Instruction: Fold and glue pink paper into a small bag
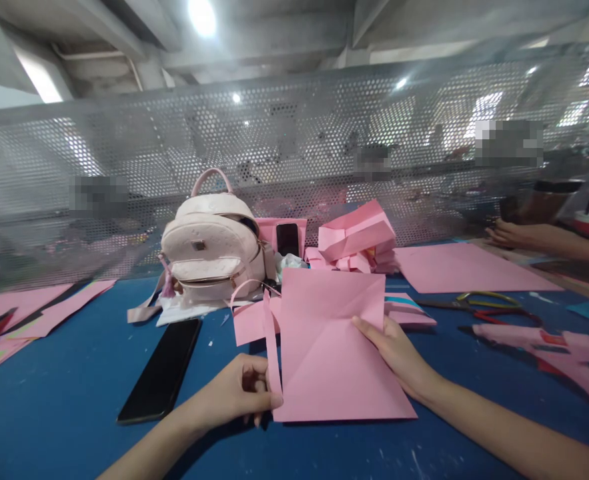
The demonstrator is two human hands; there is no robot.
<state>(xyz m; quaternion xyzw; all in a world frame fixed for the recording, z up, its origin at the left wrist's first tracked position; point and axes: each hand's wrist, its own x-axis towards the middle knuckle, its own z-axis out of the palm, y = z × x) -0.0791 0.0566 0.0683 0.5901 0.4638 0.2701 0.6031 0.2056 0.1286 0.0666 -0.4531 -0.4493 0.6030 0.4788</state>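
An upright pink paper sheet with diagonal crease lines is in front of me. My right hand grips its right side, thumb on the front face and the other fingers hidden behind. At the lower left corner, my left hand pinches the paper's edge between thumb and curled fingers. A narrow pink strip runs up along that edge; whether it is joined to the sheet I cannot tell. Behind lies a smaller pink paper piece with a curled strip.
A black phone lies left on the blue table. Behind stand a white backpack and folded pink paper. At right are scissors, a pink glue gun and another person's hand. A perforated metal screen closes the back.
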